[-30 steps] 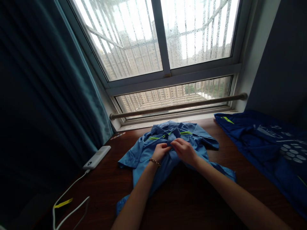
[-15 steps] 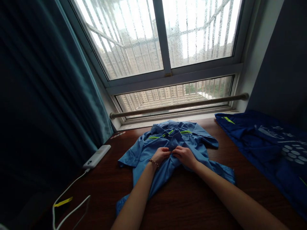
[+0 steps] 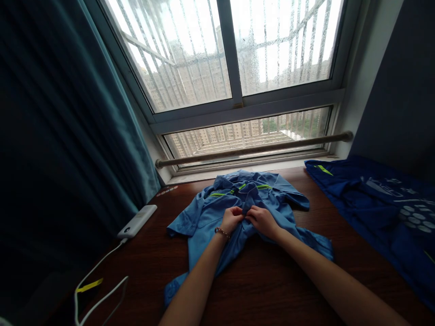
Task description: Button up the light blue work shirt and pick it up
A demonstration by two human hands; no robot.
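Observation:
A light blue short-sleeved shirt (image 3: 210, 222) with bright yellow-green stripes lies spread on the dark wooden surface (image 3: 265, 285), its collar toward the window. At the middle of its front, my left hand (image 3: 233, 219) pinches the cloth, with a beaded bracelet on the wrist. Close beside it, my right hand (image 3: 261, 220) is closed on the same front edge, fingertips almost meeting those of the left. What lies between the fingertips, perhaps a button, is too small to make out.
To the right lies a dark blue cloth (image 3: 370, 203) with white print. On the left are a white power bank (image 3: 137, 222) with a white cable (image 3: 98, 263), and a yellow strip (image 3: 90, 286). A rail (image 3: 254, 150) crosses the window, beside a blue curtain (image 3: 112, 113).
My left hand has shifted slightly right and up, its fingers more bent. My right hand has moved very little, and the shirt lies where it was.

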